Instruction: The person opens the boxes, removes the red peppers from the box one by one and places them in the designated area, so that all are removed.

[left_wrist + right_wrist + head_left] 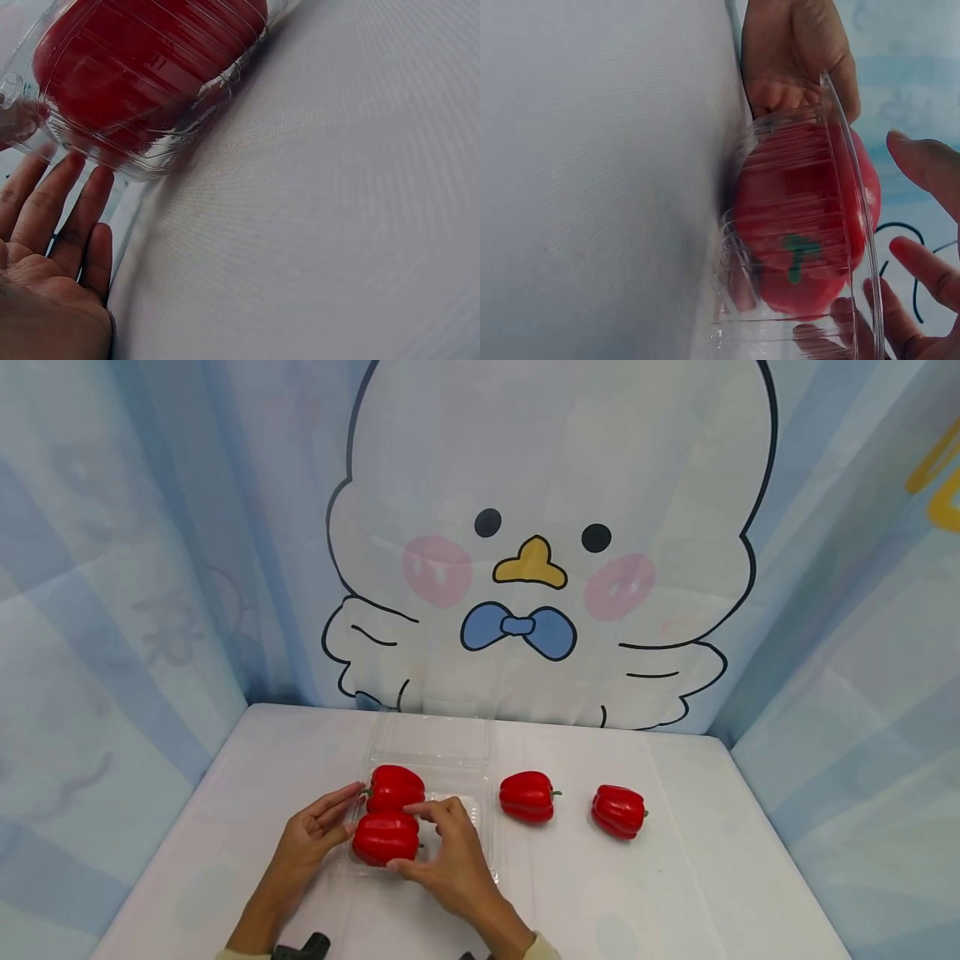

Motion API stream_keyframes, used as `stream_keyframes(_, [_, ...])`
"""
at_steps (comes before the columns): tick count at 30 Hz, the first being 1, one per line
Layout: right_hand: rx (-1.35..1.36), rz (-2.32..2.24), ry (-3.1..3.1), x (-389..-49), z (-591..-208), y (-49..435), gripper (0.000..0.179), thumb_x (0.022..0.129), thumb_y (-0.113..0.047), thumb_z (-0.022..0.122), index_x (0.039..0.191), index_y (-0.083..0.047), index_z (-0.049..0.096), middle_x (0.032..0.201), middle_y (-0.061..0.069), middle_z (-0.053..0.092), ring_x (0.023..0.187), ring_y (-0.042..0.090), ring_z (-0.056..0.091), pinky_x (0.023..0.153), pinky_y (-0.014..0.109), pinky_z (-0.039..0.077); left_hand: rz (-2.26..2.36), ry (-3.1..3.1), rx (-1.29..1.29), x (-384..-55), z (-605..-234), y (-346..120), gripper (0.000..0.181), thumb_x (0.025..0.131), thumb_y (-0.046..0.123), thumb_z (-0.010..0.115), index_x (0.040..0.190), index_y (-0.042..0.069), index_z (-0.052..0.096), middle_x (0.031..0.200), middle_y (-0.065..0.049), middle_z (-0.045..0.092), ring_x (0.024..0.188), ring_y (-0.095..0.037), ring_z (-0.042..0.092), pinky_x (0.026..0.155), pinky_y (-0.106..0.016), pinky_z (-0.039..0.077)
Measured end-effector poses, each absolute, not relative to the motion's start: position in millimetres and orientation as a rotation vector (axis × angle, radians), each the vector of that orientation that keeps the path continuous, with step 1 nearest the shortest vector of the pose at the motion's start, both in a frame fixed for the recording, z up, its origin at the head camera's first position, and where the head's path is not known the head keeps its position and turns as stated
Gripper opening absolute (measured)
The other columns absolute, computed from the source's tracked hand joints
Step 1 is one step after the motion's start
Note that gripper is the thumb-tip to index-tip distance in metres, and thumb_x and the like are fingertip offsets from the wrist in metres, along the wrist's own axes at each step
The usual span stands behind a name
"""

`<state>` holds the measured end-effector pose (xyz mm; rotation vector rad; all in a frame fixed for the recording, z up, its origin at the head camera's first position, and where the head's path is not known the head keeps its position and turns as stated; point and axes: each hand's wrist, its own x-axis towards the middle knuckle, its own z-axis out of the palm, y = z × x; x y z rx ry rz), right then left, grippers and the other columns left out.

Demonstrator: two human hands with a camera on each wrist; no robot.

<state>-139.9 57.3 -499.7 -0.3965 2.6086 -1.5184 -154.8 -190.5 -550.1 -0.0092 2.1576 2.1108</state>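
Two red bell peppers sit in a clear plastic clamshell box (pixel 486 839), the far pepper (pixel 396 787) behind the near pepper (pixel 386 837). At the box's left side, my left hand (pixel 306 839) reaches with extended fingers; in the left wrist view its fingertips (pixel 96 184) touch the outer wall. My right hand (pixel 459 860) is spread over the near pepper's right end. The right wrist view has its thumb (pixel 922 161) standing off the pepper (pixel 795 202), fingers apart over the box's rim. A green stem shows through the plastic there.
Right of the box, a red bell pepper (pixel 527 797) lies on the white table (pixel 570 893), with another red pepper (pixel 618 812) farther right. The box's clear lid (pixel 431 739) stands opened toward the back curtain (pixel 525 685), which carries a cartoon chick.
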Motion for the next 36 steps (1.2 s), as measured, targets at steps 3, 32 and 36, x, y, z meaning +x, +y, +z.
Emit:
stream_keyframes(3, [-0.41,-1.495,2.611,-140.6,-500.2,54.6,0.062,0.08,-0.033,0.095,0.135,-0.031,0.066,0.123,0.002,0.059,0.125,0.026,0.059,0.098,0.039,0.059,2.118,2.154,0.005,-155.0,-550.7,-190.8,0.065,0.1,0.025,0.075,0.159,0.014,0.049,0.166,-0.007,0.049,0.13,0.021,0.052,0.104,-0.012,0.051])
stream_keyframes(32, [-0.394,-1.501,2.611,-151.2,-502.9,39.4,0.061,0.077,-0.025,0.097,0.131,-0.029,0.069,0.119,-0.002,0.056,0.116,0.015,0.056,0.092,0.031,0.064,2.109,2.154,-0.029,-155.0,-548.7,-190.0,0.065,0.1,0.027,0.076,0.158,0.015,0.05,0.165,-0.004,0.051,0.129,0.02,0.053,0.104,-0.013,0.051])
stream_keyframes(36, [-0.378,-1.559,2.577,-150.6,-503.2,40.7,0.062,0.077,-0.025,0.097,0.131,-0.031,0.069,0.119,-0.003,0.056,0.116,0.014,0.057,0.094,0.03,0.064,2.114,2.146,-0.026,-154.9,-549.0,-190.4,0.065,0.1,0.027,0.076,0.158,0.014,0.05,0.165,-0.005,0.05,0.129,0.02,0.053,0.104,-0.013,0.052])
